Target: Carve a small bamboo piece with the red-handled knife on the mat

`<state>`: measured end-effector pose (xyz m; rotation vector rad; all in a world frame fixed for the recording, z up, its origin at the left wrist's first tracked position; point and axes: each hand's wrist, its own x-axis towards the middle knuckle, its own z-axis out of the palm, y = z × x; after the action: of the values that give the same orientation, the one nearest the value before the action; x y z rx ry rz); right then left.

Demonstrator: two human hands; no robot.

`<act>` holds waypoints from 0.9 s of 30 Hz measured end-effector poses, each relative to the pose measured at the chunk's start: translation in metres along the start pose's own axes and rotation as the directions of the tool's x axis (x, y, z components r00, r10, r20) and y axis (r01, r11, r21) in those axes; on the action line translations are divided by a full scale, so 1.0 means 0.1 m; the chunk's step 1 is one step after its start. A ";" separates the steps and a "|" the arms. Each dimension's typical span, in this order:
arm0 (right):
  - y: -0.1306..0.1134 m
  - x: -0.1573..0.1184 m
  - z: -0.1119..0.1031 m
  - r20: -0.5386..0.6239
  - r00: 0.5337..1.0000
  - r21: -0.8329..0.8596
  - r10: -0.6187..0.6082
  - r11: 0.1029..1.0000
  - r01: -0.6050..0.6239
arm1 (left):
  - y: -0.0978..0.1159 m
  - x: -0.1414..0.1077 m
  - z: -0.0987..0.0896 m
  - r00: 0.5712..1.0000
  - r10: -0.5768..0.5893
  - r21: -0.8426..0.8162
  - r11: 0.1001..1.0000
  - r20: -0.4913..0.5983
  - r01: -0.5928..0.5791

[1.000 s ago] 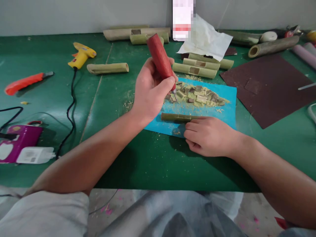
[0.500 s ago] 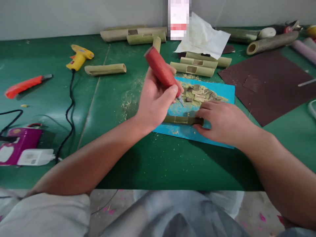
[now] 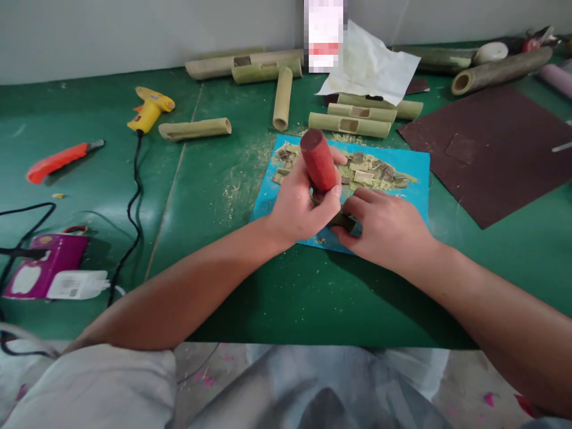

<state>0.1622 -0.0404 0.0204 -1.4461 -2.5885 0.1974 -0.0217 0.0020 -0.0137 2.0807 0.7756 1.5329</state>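
My left hand (image 3: 300,205) is closed around the thick red handle of a carving knife (image 3: 319,161). The handle stands steeply, and its blade is hidden behind my fingers, close to a bamboo tube (image 3: 342,223). The fingers and thumb of my right hand (image 3: 391,223) pinch that tube near its right end. Most of the tube is covered by my hands. Beneath it lies a blue sheet (image 3: 416,202) on the green table. Behind my hands, bamboo chips and shavings (image 3: 378,171) are heaped on the sheet.
Cut bamboo tubes (image 3: 350,125) lie behind the sheet, and one short tube (image 3: 282,101) points toward me. To the left are a corded yellow glue gun (image 3: 152,110), a red utility knife (image 3: 60,161) and a purple box (image 3: 49,262). A dark brown sheet (image 3: 487,161) lies right.
My left hand has moved right and down with the carving knife, tilting its handle more upright. My right hand has shifted slightly left with the bamboo tube. The view has shifted slightly.
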 end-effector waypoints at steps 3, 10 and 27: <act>-0.04 0.00 0.00 0.066 0.997 0.016 0.027 0.999 -0.028 | 0.01 0.01 0.03 0.999 -0.040 -0.070 0.997 0.016 0.041; -0.14 0.03 -0.01 0.172 0.984 0.031 0.041 0.998 -0.047 | 0.07 0.03 0.10 0.990 -0.124 -0.109 0.987 -0.069 0.116; -0.12 0.07 -0.01 0.157 0.987 0.021 0.038 0.999 -0.042 | 0.03 0.04 0.06 0.995 -0.037 -0.023 0.999 -0.094 0.035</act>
<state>0.1491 -0.0409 0.0240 -1.5328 -2.6692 0.3606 -0.0144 0.0025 -0.0107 1.9807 0.8224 1.6227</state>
